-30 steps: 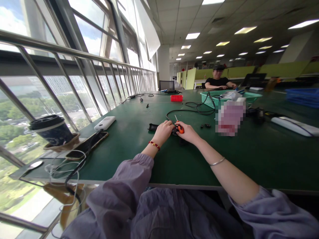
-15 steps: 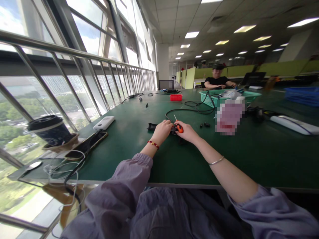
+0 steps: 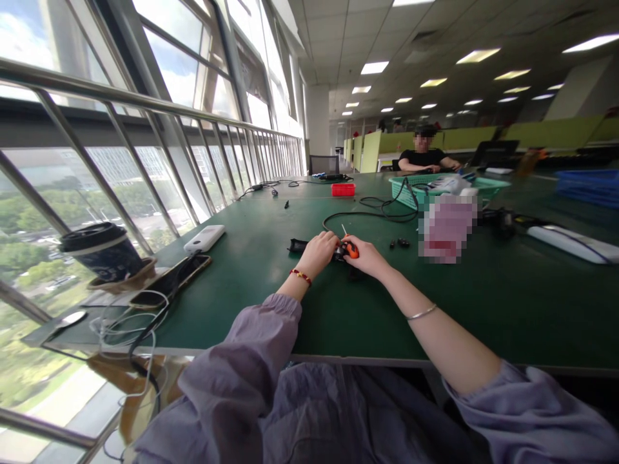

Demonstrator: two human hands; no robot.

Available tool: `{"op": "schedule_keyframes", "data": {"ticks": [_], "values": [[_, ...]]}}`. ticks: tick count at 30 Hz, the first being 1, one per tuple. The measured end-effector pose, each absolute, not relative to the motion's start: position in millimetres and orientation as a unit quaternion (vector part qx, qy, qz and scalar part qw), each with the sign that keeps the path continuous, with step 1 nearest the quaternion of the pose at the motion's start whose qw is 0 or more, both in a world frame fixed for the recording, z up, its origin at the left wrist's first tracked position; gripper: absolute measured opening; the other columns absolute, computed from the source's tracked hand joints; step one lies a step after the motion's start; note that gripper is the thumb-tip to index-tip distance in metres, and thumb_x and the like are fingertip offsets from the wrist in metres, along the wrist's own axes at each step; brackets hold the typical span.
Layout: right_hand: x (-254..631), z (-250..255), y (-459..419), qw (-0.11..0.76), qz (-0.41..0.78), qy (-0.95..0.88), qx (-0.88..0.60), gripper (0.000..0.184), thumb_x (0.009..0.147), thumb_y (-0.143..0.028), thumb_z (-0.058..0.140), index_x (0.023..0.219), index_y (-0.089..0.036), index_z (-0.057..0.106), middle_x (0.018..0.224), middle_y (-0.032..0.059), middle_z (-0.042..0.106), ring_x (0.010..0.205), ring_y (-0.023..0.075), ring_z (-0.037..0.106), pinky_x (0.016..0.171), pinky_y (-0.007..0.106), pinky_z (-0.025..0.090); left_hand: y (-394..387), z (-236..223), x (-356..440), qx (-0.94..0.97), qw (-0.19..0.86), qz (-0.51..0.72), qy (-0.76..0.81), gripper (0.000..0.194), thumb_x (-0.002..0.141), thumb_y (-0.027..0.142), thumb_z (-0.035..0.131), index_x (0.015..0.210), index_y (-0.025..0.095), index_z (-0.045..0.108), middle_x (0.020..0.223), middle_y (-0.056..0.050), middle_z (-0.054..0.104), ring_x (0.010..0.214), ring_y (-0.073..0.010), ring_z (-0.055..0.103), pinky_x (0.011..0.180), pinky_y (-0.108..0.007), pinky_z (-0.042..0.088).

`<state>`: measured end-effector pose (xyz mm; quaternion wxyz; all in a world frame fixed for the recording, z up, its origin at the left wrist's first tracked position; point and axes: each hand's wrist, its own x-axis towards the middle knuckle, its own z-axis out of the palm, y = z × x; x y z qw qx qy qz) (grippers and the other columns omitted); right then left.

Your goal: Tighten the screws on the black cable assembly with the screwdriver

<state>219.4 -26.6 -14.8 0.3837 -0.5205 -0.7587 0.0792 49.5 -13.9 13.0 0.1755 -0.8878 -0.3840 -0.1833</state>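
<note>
Both hands meet over a small black part on the green table, an orange-handled screwdriver between them.

Little differs from half a second ago: the left hand [image 3: 319, 250] and right hand [image 3: 368, 256] sit on the same spot, only the view has shifted a touch. The left fingers curl down over the black part [image 3: 297, 245], which pokes out to their left; the right fingers close around the orange-handled screwdriver [image 3: 351, 249], its thin shaft tilted up and away. The green table [image 3: 483, 303] lies bare in front of and to the right of the hands, up to its near edge. A black cable [image 3: 367, 215] loops just behind them, two small black bits [image 3: 399, 243] lie near on the right, and a white device [image 3: 204, 238], a phone [image 3: 170, 281] and a coffee cup [image 3: 102, 252] line the window edge, well apart on the left.
</note>
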Motion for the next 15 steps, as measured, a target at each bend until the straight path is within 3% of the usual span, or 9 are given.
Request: {"op": "schedule_keyframes", "data": {"ticks": [7, 15], "values": [[224.1, -17.1, -23.4, 0.352, 0.061, -0.749, -0.557, 0.039, 0.070, -0.027, 0.065, 0.108, -0.024, 0.059, 0.097, 0.0045, 0.069, 0.089, 0.0225, 0.064, 0.077, 0.033, 0.049, -17.3, 14.4, 49.7, -0.900, 0.194, -0.158, -0.358, 0.019, 0.094, 0.015, 0.041, 0.100, 0.014, 0.059, 0.100, -0.008, 0.059, 0.094, -0.0196, 0.053, 0.083, -0.030, 0.045], [225.2, -18.0, -24.1, 0.366, 0.062, -0.755, -0.540, 0.038, 0.069, -0.025, 0.065, 0.107, -0.025, 0.060, 0.095, 0.0026, 0.070, 0.085, 0.0200, 0.065, 0.075, 0.030, 0.049, -12.8, 10.5, 43.1, -0.899, 0.165, -0.190, -0.359, 0.021, 0.094, 0.016, 0.041, 0.098, 0.016, 0.061, 0.095, -0.007, 0.060, 0.093, -0.0182, 0.054, 0.081, -0.028, 0.046]]}}
